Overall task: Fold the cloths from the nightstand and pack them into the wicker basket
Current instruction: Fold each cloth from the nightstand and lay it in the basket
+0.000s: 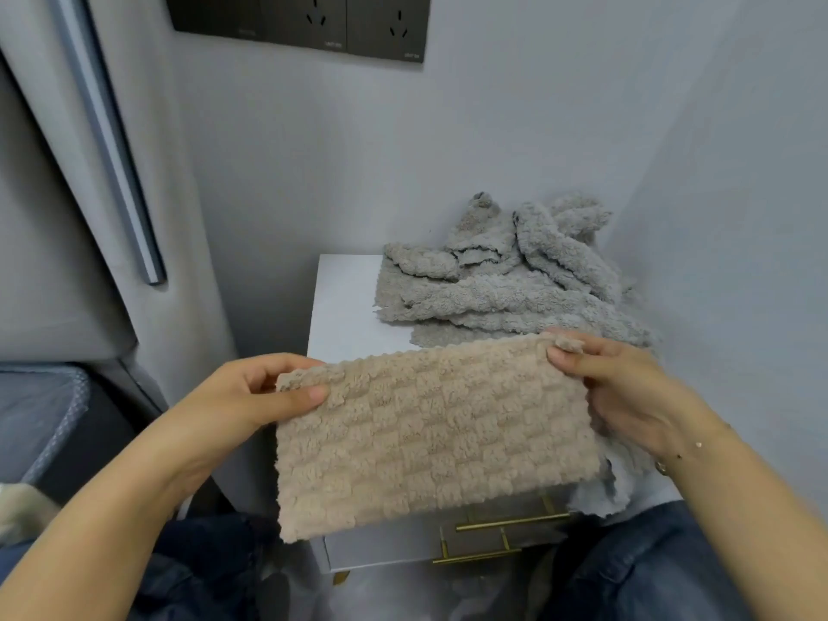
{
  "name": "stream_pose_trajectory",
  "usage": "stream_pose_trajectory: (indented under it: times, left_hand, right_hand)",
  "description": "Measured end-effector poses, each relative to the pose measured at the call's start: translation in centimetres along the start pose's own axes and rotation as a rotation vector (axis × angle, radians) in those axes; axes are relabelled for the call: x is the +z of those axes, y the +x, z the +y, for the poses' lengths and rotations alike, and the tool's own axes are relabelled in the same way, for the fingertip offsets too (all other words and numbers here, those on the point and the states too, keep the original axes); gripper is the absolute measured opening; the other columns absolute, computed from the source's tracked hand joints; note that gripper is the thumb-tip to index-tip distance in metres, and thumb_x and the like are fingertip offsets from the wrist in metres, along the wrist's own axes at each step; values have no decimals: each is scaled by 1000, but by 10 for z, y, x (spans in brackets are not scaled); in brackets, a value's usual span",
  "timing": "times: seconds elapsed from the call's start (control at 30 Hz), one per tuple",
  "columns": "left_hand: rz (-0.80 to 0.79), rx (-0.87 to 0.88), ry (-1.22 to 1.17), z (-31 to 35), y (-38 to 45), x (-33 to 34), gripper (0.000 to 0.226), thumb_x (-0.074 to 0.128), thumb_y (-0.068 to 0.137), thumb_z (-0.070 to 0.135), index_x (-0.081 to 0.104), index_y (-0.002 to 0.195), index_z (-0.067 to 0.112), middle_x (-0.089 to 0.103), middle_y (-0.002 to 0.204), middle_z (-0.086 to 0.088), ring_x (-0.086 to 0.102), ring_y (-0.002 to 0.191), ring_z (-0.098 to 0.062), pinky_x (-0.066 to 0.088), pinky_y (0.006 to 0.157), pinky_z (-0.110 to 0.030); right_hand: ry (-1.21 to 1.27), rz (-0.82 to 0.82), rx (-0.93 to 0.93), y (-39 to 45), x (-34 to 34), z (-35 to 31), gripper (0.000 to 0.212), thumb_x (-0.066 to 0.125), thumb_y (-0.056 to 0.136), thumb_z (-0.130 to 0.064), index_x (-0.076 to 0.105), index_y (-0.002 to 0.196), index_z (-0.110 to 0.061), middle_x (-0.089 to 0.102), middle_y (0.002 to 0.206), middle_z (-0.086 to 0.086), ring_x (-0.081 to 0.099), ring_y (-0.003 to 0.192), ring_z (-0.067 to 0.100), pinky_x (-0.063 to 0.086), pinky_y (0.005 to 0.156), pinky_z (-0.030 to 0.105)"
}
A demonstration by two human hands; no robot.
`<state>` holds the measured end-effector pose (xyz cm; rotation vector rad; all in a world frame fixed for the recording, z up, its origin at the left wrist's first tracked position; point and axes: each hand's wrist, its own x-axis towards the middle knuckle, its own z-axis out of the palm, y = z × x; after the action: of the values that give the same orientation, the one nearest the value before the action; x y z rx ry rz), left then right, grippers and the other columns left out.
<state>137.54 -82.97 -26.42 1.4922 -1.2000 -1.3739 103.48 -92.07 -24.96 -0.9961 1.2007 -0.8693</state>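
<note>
A beige cloth [430,437], plush with a raised block weave, hangs flat in the air in front of the white nightstand [345,307], held up by its two top corners. The left hand [242,396] pinches the top left corner between thumb and curled fingers; the right hand [627,387] pinches the top right corner the same way, with a thin bracelet [681,454] on its wrist. Beyond the cloth, a rumpled heap of grey cloths [506,275] lies on the far right part of the nightstand top, against the grey wall, and one pale edge spills over the near right side. Two brass drawer handles [502,531] show on the nightstand front below the beige cloth. High on the far wall sits a dark socket panel [300,20]; small lettering on its plates is too blurred to read. Denim-clad knees [663,571] fill the near edge.
</note>
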Motion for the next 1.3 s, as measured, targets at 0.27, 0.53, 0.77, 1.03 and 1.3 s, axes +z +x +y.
stream_pose_trajectory:
  times: [0.27,0.53,0.77,1.03,1.3]
  left_hand:
    - [-84,31,17,-5,0,6,23,86,68,28,76,86,17,75,95,-6,71,92,-21,56,76,-20]
    - [-82,-94,23,-13,-4,21,38,83,65,30,59,76,3,64,68,-9,64,57,-11,52,59,-24]
    - [153,-59,215,-37,-1,14,37,85,71,38,55,60,19,49,59,10,44,57,-4,36,60,-18]
    - [128,-92,333,-34,-3,10,49,79,76,44,39,57,23,37,43,14,33,43,-2,29,47,-12]
    - [149,-109,441,-32,-12,0,38,69,75,62,56,79,26,59,66,14,49,56,1,45,63,-20]
  right_hand:
    - [-213,-66,-159,22,27,-85,19,64,79,2,69,92,-11,73,75,1,70,67,12,58,62,22]
    - [-568,-182,-493,102,112,-124,28,73,76,10,67,94,-11,62,91,9,66,81,16,58,80,25]
    - [-875,-354,-531,171,193,-87,33,62,78,19,66,103,-1,59,80,4,59,69,11,58,72,26]
    - [-1015,-356,-539,203,224,-35,25,67,79,12,68,102,2,58,87,8,55,68,10,55,76,30]
    - [-1144,-304,-784,179,213,-30,26,64,91,-13,65,117,-17,60,119,-3,55,109,11,42,96,24]
